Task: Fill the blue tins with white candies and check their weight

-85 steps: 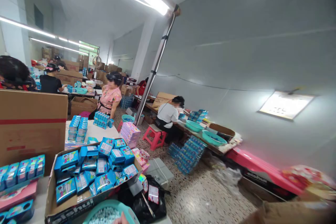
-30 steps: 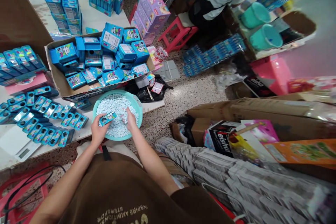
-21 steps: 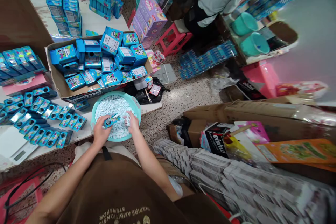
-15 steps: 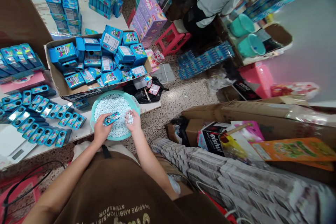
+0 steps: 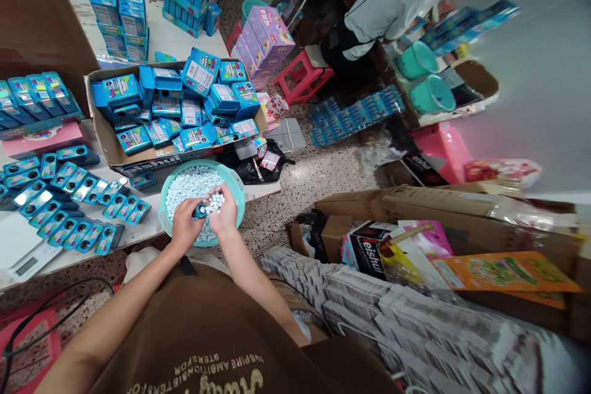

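My left hand (image 5: 185, 226) grips a small blue candy box (image 5: 199, 212), mostly covered by the fingers, over the basin. Right against it, my right hand (image 5: 223, 212) is cupped around a handful of pale round candies (image 5: 214, 202). The candies lie at the mouth of the box. Beneath both hands stands a turquoise basin (image 5: 239, 189) filled with the same whitish-blue candies. Behind it, a cardboard carton (image 5: 102, 143) holds a jumble of blue boxes. To the left, rows of blue boxes (image 5: 77, 235) with round holes in their tops stand on the white table.
A scale (image 5: 34, 261) lies at the table's left edge. Stacked blue boxes (image 5: 122, 12) stand at the back. Beyond are purple cartons (image 5: 265, 37), a red stool (image 5: 302, 77) and a co-worker in grey (image 5: 381, 0). Bundled grey sheets (image 5: 351, 301) and cardboard (image 5: 415, 203) lie on the right.
My right hand has moved left with its candies, from the basin's right side to the box in my left hand. The box is now more hidden, and the view has shifted slightly.
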`<state>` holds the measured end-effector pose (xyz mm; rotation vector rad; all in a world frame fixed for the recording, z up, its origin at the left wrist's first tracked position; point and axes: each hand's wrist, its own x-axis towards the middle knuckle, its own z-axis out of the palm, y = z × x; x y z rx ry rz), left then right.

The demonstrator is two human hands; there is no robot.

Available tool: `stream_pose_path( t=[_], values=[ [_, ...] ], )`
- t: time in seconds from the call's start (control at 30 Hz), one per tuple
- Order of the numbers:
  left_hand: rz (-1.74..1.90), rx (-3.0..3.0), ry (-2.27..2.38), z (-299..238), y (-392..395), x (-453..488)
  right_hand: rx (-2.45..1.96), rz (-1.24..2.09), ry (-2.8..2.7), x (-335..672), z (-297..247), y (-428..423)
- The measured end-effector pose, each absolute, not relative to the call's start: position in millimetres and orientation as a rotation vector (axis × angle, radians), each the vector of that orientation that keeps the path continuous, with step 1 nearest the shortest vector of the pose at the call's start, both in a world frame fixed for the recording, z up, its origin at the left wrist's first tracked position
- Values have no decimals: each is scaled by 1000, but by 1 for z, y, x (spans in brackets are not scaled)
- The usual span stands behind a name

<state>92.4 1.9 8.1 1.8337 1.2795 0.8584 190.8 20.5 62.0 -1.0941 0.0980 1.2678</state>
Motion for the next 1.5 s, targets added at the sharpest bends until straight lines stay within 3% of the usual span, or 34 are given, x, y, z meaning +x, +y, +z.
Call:
stream_pose_path(
  t=[0.77,1.03,1.27,1.5],
  values=[
    [909,1673,1301,9,-3,91,-1144,1022,114,220,60,21],
    [842,1499,1471,-11,9,98,-1413,942,127,248,19,5],
    [784,1841,1420,-10,16,98,-1642,930,-158,254,-27,-8],
    [756,1798,1505,-6,14,89,-1671,947,-200,255,-39,-15]
  ],
)
